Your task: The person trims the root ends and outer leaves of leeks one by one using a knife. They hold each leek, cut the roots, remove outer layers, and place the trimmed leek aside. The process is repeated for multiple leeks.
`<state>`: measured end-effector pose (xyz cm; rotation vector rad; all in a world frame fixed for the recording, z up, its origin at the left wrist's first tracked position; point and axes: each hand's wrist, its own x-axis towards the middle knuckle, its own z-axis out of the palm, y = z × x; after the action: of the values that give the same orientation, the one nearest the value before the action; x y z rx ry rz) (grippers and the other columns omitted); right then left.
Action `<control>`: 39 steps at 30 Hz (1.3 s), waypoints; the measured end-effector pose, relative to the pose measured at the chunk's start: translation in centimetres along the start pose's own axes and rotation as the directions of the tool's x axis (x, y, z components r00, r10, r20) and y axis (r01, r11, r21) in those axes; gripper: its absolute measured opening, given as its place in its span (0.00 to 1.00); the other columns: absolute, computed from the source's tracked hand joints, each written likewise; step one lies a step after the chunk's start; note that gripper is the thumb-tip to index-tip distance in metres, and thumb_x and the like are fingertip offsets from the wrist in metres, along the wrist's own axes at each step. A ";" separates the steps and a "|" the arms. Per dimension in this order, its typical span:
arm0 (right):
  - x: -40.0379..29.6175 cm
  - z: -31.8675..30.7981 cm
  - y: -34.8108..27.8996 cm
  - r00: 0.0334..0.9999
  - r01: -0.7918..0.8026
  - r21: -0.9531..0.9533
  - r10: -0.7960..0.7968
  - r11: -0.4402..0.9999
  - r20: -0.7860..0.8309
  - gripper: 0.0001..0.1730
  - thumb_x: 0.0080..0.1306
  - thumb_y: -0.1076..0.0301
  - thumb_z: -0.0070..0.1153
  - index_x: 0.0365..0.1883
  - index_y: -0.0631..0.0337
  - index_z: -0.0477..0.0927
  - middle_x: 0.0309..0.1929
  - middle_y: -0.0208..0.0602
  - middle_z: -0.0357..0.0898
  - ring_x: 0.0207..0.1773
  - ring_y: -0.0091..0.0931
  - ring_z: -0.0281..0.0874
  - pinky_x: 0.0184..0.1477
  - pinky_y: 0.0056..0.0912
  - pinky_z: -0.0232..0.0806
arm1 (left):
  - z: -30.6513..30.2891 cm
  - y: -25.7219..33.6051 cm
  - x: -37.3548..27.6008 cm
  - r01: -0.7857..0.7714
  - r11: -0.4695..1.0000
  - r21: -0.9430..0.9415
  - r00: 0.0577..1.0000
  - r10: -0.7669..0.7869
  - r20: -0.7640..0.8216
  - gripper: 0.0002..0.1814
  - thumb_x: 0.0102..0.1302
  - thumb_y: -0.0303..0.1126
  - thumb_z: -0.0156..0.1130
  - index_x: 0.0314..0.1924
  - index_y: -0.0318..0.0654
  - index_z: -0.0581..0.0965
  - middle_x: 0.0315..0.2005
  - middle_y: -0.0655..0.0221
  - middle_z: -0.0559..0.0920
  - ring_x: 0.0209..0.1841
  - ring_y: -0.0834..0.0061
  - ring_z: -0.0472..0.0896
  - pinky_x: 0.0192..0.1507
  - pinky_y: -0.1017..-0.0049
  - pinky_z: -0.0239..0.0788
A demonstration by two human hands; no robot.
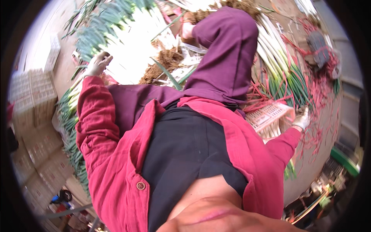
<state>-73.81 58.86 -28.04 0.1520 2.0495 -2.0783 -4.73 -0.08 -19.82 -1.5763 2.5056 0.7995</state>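
My left hand (98,63), in a pale glove, is at the left over a big pile of green onions; its fingers are loosely bent and apart, with nothing seen in them. That pile's blue-green leaves (97,32) lie beyond it, and the white stalks (130,47) are washed out by glare. At the right, my gloved right hand (302,117) is beside a pink plastic basket (269,114), at the leaf tips of a row of green onions (278,63). Whether its bent fingers grip any leaves cannot be told. Brown roots (156,68) lie between my legs.
Red plastic strips (318,104) are strewn at the right, near a grey tied object (318,49). Stacked cartons (34,95) stand at the far left. More green onions (69,116) lie beside my left arm. A green-edged container (345,162) is at lower right.
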 end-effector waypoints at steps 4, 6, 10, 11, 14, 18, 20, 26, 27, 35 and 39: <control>-9.4 28.3 -5.7 0.783 0.269 0.044 -0.245 0.962 0.571 0.10 0.68 0.67 0.54 0.43 0.64 0.79 0.27 0.30 0.77 0.24 0.18 0.69 0.26 0.20 0.66 | -1.2 -1.3 -1.9 0.052 0.998 0.023 0.996 -0.050 -0.079 0.21 0.66 0.47 0.55 0.47 0.35 0.75 0.37 0.56 0.81 0.41 0.61 0.79 0.43 0.68 0.69; -15.3 38.7 -5.4 0.545 0.197 0.072 -0.170 0.978 0.821 0.12 0.69 0.66 0.52 0.43 0.65 0.79 0.28 0.32 0.78 0.25 0.18 0.71 0.27 0.17 0.66 | -0.1 -5.1 -2.0 0.125 0.986 0.112 0.991 -0.119 -0.055 0.22 0.67 0.49 0.53 0.48 0.36 0.74 0.40 0.53 0.81 0.45 0.57 0.79 0.46 0.65 0.69; -24.9 53.0 2.2 0.157 0.127 -0.132 0.112 0.983 0.981 0.15 0.69 0.63 0.52 0.43 0.66 0.79 0.26 0.30 0.79 0.24 0.18 0.73 0.27 0.16 0.67 | -1.5 0.8 -4.7 0.277 0.944 0.179 0.951 -0.296 0.086 0.24 0.67 0.49 0.54 0.50 0.34 0.72 0.42 0.51 0.80 0.46 0.56 0.78 0.46 0.64 0.68; -26.6 55.4 5.6 0.062 0.081 -0.222 0.217 0.972 0.974 0.14 0.69 0.62 0.53 0.44 0.65 0.78 0.27 0.30 0.78 0.24 0.17 0.72 0.27 0.17 0.67 | -1.3 1.0 -5.0 0.244 0.963 0.110 0.968 -0.250 0.038 0.24 0.67 0.49 0.54 0.49 0.34 0.72 0.41 0.50 0.79 0.47 0.56 0.78 0.47 0.63 0.68; -33.4 58.6 15.3 -0.047 0.123 -0.468 0.477 0.875 0.878 0.14 0.68 0.62 0.53 0.45 0.64 0.77 0.28 0.32 0.79 0.24 0.18 0.73 0.28 0.20 0.68 | -0.4 -1.0 -6.5 0.178 0.966 0.186 0.982 -0.163 -0.091 0.22 0.67 0.49 0.54 0.48 0.36 0.73 0.35 0.52 0.80 0.41 0.56 0.80 0.43 0.62 0.70; -38.5 58.0 26.1 -0.008 0.599 -0.443 0.558 0.667 0.830 0.16 0.65 0.64 0.52 0.47 0.66 0.77 0.36 0.43 0.81 0.35 0.31 0.78 0.39 0.31 0.71 | 0.1 -1.9 -6.8 0.135 0.945 0.297 0.986 -0.100 -0.130 0.19 0.66 0.49 0.54 0.44 0.40 0.73 0.29 0.58 0.81 0.34 0.57 0.80 0.35 0.62 0.72; -40.0 56.9 32.1 -0.116 0.963 0.137 -0.101 0.234 0.988 0.19 0.68 0.64 0.43 0.52 0.66 0.74 0.52 0.54 0.74 0.56 0.43 0.71 0.60 0.41 0.62 | -1.0 -0.3 -7.2 0.157 0.968 0.198 0.986 -0.143 -0.084 0.16 0.66 0.44 0.54 0.46 0.41 0.71 0.33 0.56 0.80 0.36 0.55 0.80 0.37 0.63 0.71; -43.5 57.3 35.8 0.109 0.928 -0.285 0.558 0.238 0.822 0.22 0.69 0.64 0.39 0.57 0.63 0.69 0.55 0.52 0.72 0.58 0.42 0.70 0.60 0.44 0.62 | 0.9 -2.8 -8.4 0.227 0.927 0.298 0.974 -0.208 -0.092 0.18 0.64 0.45 0.55 0.47 0.42 0.72 0.31 0.59 0.80 0.34 0.59 0.80 0.35 0.63 0.70; -43.4 57.8 35.3 0.063 0.966 -0.196 0.580 0.170 0.812 0.20 0.69 0.64 0.39 0.56 0.63 0.70 0.53 0.51 0.74 0.54 0.41 0.73 0.56 0.43 0.65 | 1.1 -2.8 -8.6 0.245 0.923 0.297 0.970 -0.237 -0.063 0.18 0.64 0.45 0.55 0.47 0.42 0.72 0.31 0.59 0.80 0.34 0.59 0.80 0.35 0.63 0.70; -39.4 59.6 34.8 -0.130 0.071 -0.913 0.912 0.401 0.390 0.16 0.70 0.67 0.39 0.51 0.62 0.73 0.42 0.44 0.79 0.38 0.32 0.79 0.39 0.34 0.70 | 2.7 -3.9 -7.9 0.201 0.963 0.181 0.975 -0.215 0.062 0.20 0.65 0.48 0.53 0.49 0.41 0.71 0.33 0.59 0.80 0.38 0.58 0.80 0.40 0.62 0.71; -41.0 60.2 26.3 -0.262 -0.011 -0.898 0.865 0.441 0.428 0.10 0.70 0.66 0.45 0.43 0.60 0.76 0.30 0.34 0.78 0.23 0.21 0.74 0.24 0.23 0.65 | 5.9 -4.3 -5.9 0.104 0.993 0.058 0.994 -0.105 0.014 0.24 0.66 0.51 0.51 0.53 0.40 0.72 0.38 0.55 0.81 0.43 0.54 0.79 0.45 0.62 0.70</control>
<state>-23.25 2.16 -43.03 -0.3979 1.0362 -0.2818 0.55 6.06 -24.59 -1.6582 2.3889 0.7184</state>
